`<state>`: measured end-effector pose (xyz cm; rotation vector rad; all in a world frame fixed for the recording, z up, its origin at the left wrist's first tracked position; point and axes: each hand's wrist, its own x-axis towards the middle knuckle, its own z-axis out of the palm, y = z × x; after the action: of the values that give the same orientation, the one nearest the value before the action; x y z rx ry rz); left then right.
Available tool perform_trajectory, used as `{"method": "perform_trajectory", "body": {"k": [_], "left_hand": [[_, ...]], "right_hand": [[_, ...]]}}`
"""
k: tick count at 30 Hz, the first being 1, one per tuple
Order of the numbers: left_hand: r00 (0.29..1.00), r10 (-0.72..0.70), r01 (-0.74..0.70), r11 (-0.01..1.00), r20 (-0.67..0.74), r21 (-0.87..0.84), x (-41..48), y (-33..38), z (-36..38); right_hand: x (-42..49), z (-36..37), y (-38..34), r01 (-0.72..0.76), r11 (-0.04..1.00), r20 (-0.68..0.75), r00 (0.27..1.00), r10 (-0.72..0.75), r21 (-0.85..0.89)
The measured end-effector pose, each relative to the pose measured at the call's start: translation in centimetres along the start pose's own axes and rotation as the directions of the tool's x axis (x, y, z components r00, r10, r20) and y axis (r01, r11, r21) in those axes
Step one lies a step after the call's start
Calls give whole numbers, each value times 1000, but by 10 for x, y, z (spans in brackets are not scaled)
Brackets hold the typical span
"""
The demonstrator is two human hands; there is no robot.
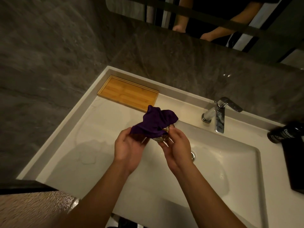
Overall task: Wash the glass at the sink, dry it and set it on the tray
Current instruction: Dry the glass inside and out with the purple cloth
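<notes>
A clear glass point(162, 138) is held above the white sink point(230, 162), mostly wrapped in a purple cloth point(156, 122). My left hand point(130, 147) grips the cloth from the left side. My right hand point(176, 145) holds the glass from the right, fingers curled around it. Only a small part of the glass shows between the hands. A bamboo tray point(128, 92) lies on the counter at the back left, beyond the hands, with nothing on it.
A chrome tap point(219, 116) stands at the back right of the basin. A dark bottle point(286, 132) and a black object sit on the right counter edge. Water marks lie on the left counter. A mirror hangs above the grey wall.
</notes>
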<state>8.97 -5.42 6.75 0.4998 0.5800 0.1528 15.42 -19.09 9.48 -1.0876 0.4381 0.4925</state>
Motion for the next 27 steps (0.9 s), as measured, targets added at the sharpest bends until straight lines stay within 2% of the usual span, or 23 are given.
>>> {"method": "perform_trajectory", "body": {"k": [1, 3, 6, 9, 11, 13, 16, 17, 18, 19, 20, 21, 22, 23, 24, 25, 27], "left_hand": [[996, -9, 11, 1000, 86, -19, -3, -4, 4], [982, 4, -21, 996, 187, 92, -6, -12, 10], [984, 92, -136, 938, 152, 318, -2, -26, 18], [989, 114, -138, 938, 92, 318, 0, -29, 31], [992, 108, -123, 954, 69, 274, 3, -30, 37], [995, 86, -95, 971, 49, 221, 6, -31, 40], [999, 11, -17, 990, 43, 141, 13, -29, 39], [998, -19, 14, 995, 54, 95, 15, -28, 38], [997, -43, 40, 998, 63, 45, 16, -26, 37], [995, -59, 59, 998, 75, -4, 17, -24, 37], [994, -68, 72, 997, 89, -37, 19, -23, 35], [991, -80, 85, 995, 108, -49, 19, -21, 33], [987, -97, 103, 994, 130, -44, 19, -21, 31], [982, -117, 122, 992, 147, -27, 18, -21, 29], [978, -134, 138, 990, 160, -9, 18, -21, 28], [973, -153, 155, 988, 174, 2, 17, -20, 27], [963, -190, 195, 981, 190, -5, 16, -18, 26]], "right_hand": [[-2, 2, 2, 1, 1000, -16, 1000, -1, 22], [-4, 4, 6, -4, 998, -23, 1000, 6, 70], [-10, 7, 12, -22, 993, -4, 1000, 23, 119], [-12, 7, 21, -14, 997, 64, 998, 9, 76], [-12, 7, 25, 29, 1000, 61, 998, -28, -12], [-12, 5, 25, 85, 980, 34, 996, -80, -178], [-21, 2, 10, 132, 870, 36, 991, -131, -475], [-25, 0, 3, 160, 785, 58, 986, -157, -598], [-30, -4, -2, 209, 659, 79, 972, -221, -723], [-33, -9, -7, 284, 494, 109, 930, -352, -822], [-37, -13, -13, 381, 312, 177, 834, -523, -870], [-39, -15, -21, 500, 112, 313, 684, -659, -859], [-37, -14, -30, 615, -80, 490, 535, -688, -785], [-33, -12, -41, 706, -231, 664, 431, -610, -670], [-26, -9, -53, 767, -323, 800, 385, -460, -554], [-17, -6, -62, 798, -377, 879, 382, -286, -470], [-4, -5, -73, 811, -434, 905, 424, -27, -393]]}}
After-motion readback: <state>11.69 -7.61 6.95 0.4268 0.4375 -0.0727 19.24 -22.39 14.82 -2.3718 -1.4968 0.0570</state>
